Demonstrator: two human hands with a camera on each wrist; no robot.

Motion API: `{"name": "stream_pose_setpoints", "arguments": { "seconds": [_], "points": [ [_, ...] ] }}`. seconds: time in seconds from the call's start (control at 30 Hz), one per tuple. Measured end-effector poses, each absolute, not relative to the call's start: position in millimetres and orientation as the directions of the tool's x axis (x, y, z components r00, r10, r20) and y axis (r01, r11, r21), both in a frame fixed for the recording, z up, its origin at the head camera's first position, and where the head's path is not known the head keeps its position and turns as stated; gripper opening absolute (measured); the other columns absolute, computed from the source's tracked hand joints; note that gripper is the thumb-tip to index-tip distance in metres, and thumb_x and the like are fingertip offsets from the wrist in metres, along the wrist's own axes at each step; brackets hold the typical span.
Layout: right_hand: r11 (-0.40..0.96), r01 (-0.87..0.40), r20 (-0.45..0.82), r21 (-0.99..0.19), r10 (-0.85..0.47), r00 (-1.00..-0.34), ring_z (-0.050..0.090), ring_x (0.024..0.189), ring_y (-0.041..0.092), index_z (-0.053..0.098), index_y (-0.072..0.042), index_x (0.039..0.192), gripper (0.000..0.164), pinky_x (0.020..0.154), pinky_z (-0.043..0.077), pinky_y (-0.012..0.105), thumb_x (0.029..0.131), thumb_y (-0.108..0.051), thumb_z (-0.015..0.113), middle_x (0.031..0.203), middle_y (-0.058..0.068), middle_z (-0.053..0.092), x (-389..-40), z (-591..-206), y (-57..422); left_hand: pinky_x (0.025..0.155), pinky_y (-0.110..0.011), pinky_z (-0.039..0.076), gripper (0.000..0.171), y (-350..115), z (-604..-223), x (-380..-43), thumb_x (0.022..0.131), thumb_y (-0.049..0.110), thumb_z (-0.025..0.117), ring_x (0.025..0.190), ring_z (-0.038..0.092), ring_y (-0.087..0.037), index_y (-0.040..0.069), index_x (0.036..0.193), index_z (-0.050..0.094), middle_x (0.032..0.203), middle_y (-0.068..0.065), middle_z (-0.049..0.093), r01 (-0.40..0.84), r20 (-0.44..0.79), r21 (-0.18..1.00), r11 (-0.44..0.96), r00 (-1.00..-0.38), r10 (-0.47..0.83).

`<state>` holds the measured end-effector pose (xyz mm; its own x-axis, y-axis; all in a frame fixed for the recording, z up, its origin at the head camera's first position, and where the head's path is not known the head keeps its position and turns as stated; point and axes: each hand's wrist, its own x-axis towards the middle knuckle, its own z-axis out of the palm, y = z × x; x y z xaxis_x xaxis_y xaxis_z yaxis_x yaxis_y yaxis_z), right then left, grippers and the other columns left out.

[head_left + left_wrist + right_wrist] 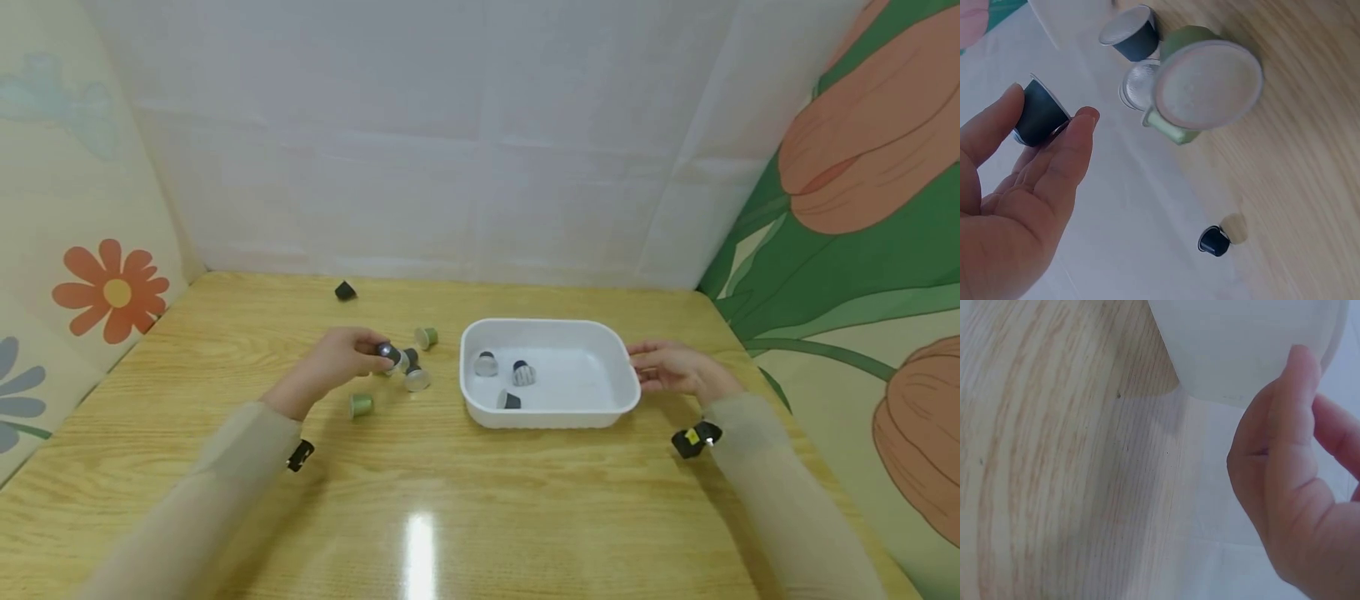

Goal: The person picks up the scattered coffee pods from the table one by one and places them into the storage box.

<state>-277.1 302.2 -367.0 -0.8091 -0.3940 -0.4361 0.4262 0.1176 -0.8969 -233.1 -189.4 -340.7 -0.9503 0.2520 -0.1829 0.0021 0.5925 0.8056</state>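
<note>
My left hand [341, 362] pinches a dark coffee capsule [1040, 117] between thumb and fingertips, above a small group on the table. In that group are a dark capsule [411, 356], one with its silver lid [417, 380] facing up, and a green capsule [427, 337]. A second green capsule [361, 406] lies below the hand. At the right end of a white plastic tub [555, 419], my right hand [675, 368] has its fingers against the rim and outer wall. Inside the tub lie a silver-lidded capsule [486, 364], a striped one [523, 375] and a dark-bodied one [511, 401].
A black capsule [345, 291] lies apart near the table's far edge. White cloth [480, 167] hangs behind the wooden table [480, 500], with flower-printed panels [862, 292] on both sides. Each wrist wears a small black device [693, 439].
</note>
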Motion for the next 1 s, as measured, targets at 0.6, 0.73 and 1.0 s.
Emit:
{"name": "stream_pose_setpoints", "arguments": {
  "seconds": [0.6, 0.73, 1.0],
  "points": [
    [0.132, 0.422, -0.439, -0.897, -0.378, -0.815, 0.062, 0.080, 0.012, 0.045, 0.002, 0.124, 0.023, 0.072, 0.056, 0.026, 0.100, 0.002, 0.042, 0.089, 0.001, 0.064, -278.4, -368.1, 301.6, 0.089, -0.047, 0.051, 0.047, -155.2, -328.7, -241.8, 0.094, 0.019, 0.066, 0.106, 0.060, -0.030, -0.003, 0.133, 0.053, 0.123, -0.019, 0.062, 0.014, -0.174, 0.813, 0.581, -0.948, 0.267],
    [0.112, 0.428, -0.436, -0.897, -0.387, -0.813, 0.063, 0.080, 0.013, 0.044, 0.002, 0.123, 0.023, 0.072, 0.056, 0.027, 0.100, 0.003, 0.042, 0.088, 0.003, 0.064, -277.3, -366.9, 300.6, 0.092, -0.047, 0.050, 0.047, -144.5, -327.9, -242.9, 0.093, 0.018, 0.067, 0.107, 0.060, -0.032, -0.005, 0.132, 0.053, 0.122, -0.021, 0.062, 0.021, -0.161, 0.833, 0.554, -0.947, 0.278],
    [0.091, 0.437, -0.435, -0.895, -0.395, -0.809, 0.063, 0.080, 0.014, 0.043, 0.004, 0.123, 0.024, 0.072, 0.057, 0.026, 0.100, 0.004, 0.041, 0.088, 0.004, 0.064, -276.1, -365.5, 299.7, 0.091, -0.046, 0.052, 0.044, -123.5, -325.2, -241.2, 0.092, 0.013, 0.068, 0.107, 0.061, -0.032, -0.008, 0.128, 0.055, 0.120, -0.022, 0.063, 0.043, -0.146, 0.853, 0.520, -0.937, 0.317]
  ]
}}
